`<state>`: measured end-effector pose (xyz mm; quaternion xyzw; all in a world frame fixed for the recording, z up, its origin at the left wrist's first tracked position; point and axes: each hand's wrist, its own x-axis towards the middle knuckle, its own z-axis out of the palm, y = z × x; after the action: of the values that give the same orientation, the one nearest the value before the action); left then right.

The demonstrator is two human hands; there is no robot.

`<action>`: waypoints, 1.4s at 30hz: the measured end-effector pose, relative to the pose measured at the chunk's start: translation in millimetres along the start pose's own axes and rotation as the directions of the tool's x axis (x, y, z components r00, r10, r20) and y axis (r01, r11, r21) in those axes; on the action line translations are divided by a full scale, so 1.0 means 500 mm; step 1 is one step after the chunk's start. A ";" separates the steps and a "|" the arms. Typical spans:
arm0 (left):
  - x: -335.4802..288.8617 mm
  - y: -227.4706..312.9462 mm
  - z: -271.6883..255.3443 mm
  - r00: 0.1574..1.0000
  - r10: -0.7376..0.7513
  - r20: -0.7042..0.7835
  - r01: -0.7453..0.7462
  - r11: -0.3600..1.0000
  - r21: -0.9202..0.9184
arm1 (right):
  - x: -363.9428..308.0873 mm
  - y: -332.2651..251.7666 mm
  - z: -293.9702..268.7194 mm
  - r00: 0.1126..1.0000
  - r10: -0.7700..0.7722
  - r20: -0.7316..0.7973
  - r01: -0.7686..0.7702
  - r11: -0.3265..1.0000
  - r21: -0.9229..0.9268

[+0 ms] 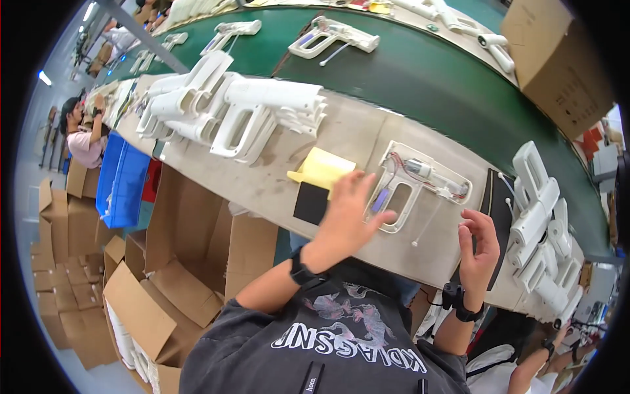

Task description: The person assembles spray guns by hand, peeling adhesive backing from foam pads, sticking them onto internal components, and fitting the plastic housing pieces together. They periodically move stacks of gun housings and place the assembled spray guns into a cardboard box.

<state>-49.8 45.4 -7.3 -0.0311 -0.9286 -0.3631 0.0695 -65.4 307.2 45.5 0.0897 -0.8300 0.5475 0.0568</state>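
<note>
A white, pistol-shaped open housing [420, 188] lies on the table [262, 190], at one o'clock from the worker [341, 341], showing a silvery motor [419, 168], red wires [396, 163] and purple block [380, 200]. The left hand [346, 217] spreads empty, blurred fingers at its eight o'clock; the right hand [481, 251] curls loosely, empty.

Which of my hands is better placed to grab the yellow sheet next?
Your left hand, most likely: its spread fingers are beside the yellow sheet, while your right hand is farther off, past the open white shell.
</note>
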 end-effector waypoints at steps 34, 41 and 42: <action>-0.060 -0.144 -0.190 0.928 -0.242 0.282 0.367 0.719 -0.590 | 0.196 0.069 0.106 0.955 -0.207 0.215 0.274 0.891 -0.361; -0.033 -0.118 -0.143 0.923 -0.304 0.235 0.376 0.588 -0.716 | 0.211 0.083 0.096 0.942 -0.248 0.226 0.323 0.850 -0.417; -0.033 -0.113 -0.145 0.916 -0.312 0.253 0.395 0.586 -0.708 | 0.211 0.085 0.100 0.939 -0.258 0.226 0.332 0.849 -0.411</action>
<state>-31.7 -45.2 5.0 0.1100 -0.6866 -0.7152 -0.0702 -177.4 268.5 7.8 0.2454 -0.9107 0.3195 0.0917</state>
